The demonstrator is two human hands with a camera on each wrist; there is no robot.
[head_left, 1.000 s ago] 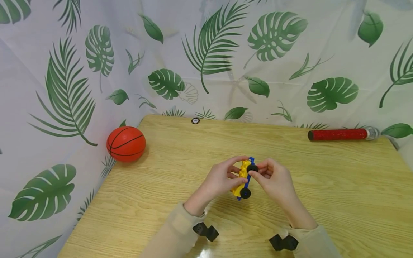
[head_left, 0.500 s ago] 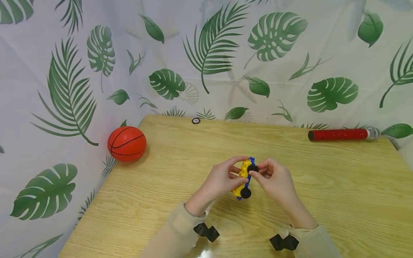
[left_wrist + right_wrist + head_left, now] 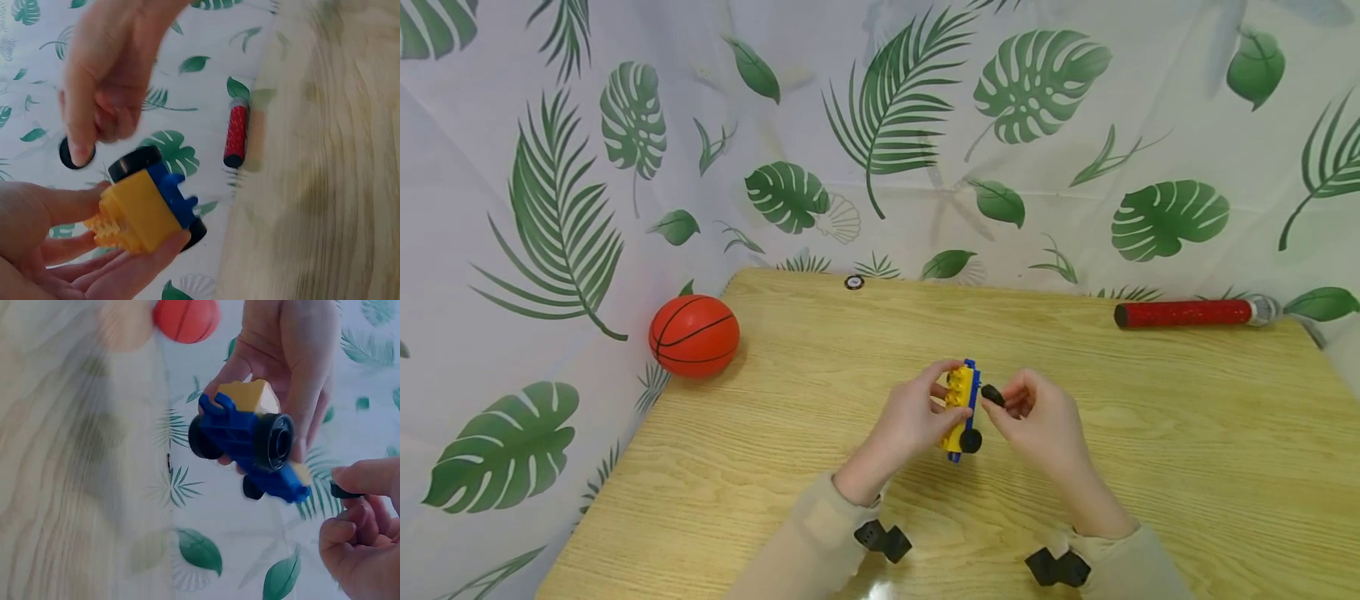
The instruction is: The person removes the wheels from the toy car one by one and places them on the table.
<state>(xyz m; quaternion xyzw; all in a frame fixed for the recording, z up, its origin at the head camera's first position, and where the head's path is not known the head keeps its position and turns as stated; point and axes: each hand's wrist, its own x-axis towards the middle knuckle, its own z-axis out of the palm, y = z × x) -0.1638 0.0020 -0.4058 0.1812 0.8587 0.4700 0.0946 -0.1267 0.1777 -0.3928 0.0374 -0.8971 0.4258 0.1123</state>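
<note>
My left hand (image 3: 913, 414) grips a toy car (image 3: 961, 408) with a yellow studded body and a blue base, tilted on its side above the table. Between the thumb and fingers of my right hand (image 3: 1043, 417) is a loose black wheel (image 3: 992, 395), a small gap away from the car. In the right wrist view the blue underside (image 3: 231, 434) faces the camera, with black wheels at three corners, one of them a near wheel (image 3: 273, 442). The corner closest to my right hand has no wheel on it. The left wrist view shows the yellow body (image 3: 144, 212) between thumb and fingers.
A red toy basketball (image 3: 694, 336) sits at the table's left edge. Along the back edge lie a small round black-and-white disc (image 3: 854, 282) and a red microphone (image 3: 1187, 313). A leaf-patterned cloth (image 3: 895, 167) hangs behind the wooden table (image 3: 820, 350).
The wheel has come off the car and now sits apart from it in my right hand's pinch. My left hand has shifted the car slightly left.
</note>
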